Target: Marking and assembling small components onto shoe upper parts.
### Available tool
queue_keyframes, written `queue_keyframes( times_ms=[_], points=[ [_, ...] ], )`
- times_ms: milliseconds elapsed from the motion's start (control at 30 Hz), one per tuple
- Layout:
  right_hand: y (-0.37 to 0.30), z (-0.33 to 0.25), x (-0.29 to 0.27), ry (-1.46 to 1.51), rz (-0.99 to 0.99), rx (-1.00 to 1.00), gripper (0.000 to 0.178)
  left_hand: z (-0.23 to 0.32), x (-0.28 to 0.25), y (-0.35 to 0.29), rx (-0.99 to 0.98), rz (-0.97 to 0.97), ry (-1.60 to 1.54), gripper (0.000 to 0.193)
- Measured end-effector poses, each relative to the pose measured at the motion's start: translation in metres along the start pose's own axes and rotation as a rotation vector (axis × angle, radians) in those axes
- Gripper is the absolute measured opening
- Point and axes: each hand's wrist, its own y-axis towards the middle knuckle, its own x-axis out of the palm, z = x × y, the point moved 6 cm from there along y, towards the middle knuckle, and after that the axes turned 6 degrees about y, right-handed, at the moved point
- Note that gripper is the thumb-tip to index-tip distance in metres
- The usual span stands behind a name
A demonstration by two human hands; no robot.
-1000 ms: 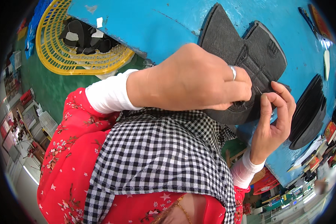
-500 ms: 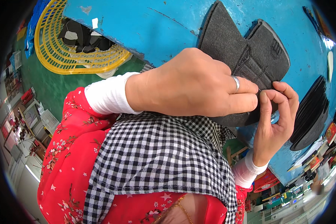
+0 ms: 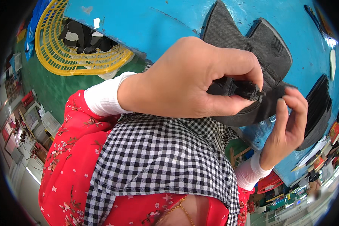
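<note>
My left hand reaches across from the left, thumb and forefinger closed round a small black bundle with a ragged end; its exact kind I cannot make out. Under it, on the blue table, lies a dark grey stitched fabric piece shaped like a shoe upper, with two flaps pointing away from me. The left hand hides part of its middle. My right hand is at the piece's right edge, thumb and fingers pinched together beside blurred dark material. What lies between those fingertips is hard to see.
A stack of black curved pieces stands on the blue table at the right. Beyond the table's left edge, a yellow plastic basket holds black scraps. A white strip lies at the far right.
My hands have moved apart; the right one has shifted right and slightly down. The left hand has turned, and the black bundle now shows between its thumb and forefinger.
</note>
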Motion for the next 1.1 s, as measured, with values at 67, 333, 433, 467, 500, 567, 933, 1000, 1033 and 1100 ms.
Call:
queue_keyframes(
  times_ms=[67, 333, 433, 467, 500, 567, 933, 1000, 1033, 1100],
  points=[
    [-0.006, -0.018, -0.002, -0.072, -0.001, -0.050, 0.017, -0.001, 0.002, 0.000, -0.153, -0.043, -0.205, 0.020],
    [-0.008, -0.033, 0.024, 0.164, -0.138, -0.104, 0.017, 0.003, 0.004, -0.002, -0.048, -0.051, -0.057, 0.019],
    [-0.009, -0.036, 0.026, 0.166, -0.181, -0.136, 0.017, 0.005, 0.003, -0.005, 0.027, -0.006, -0.010, 0.022],
    [-0.010, -0.036, 0.026, 0.141, -0.185, -0.129, 0.017, 0.006, 0.004, -0.006, 0.032, -0.022, 0.032, 0.024],
    [-0.010, -0.036, 0.027, 0.117, -0.190, -0.125, 0.018, 0.006, 0.003, -0.006, 0.032, -0.020, 0.031, 0.024],
    [-0.009, -0.036, 0.026, 0.117, -0.205, -0.144, 0.018, 0.009, 0.002, -0.006, 0.057, -0.040, 0.078, 0.027],
    [-0.006, -0.036, 0.029, -0.004, -0.335, -0.112, 0.015, 0.008, 0.000, -0.005, 0.065, -0.148, 0.132, 0.025],
    [-0.007, -0.030, 0.025, 0.100, -0.304, -0.051, 0.013, 0.007, -0.001, -0.005, 0.021, -0.157, 0.093, 0.024],
    [-0.007, -0.027, 0.025, 0.102, -0.311, -0.054, 0.013, 0.007, -0.004, -0.005, 0.003, -0.085, 0.055, 0.023],
    [-0.006, -0.021, 0.020, 0.133, -0.243, -0.040, 0.011, 0.005, -0.010, -0.006, -0.017, -0.014, 0.017, 0.023]
  ],
)
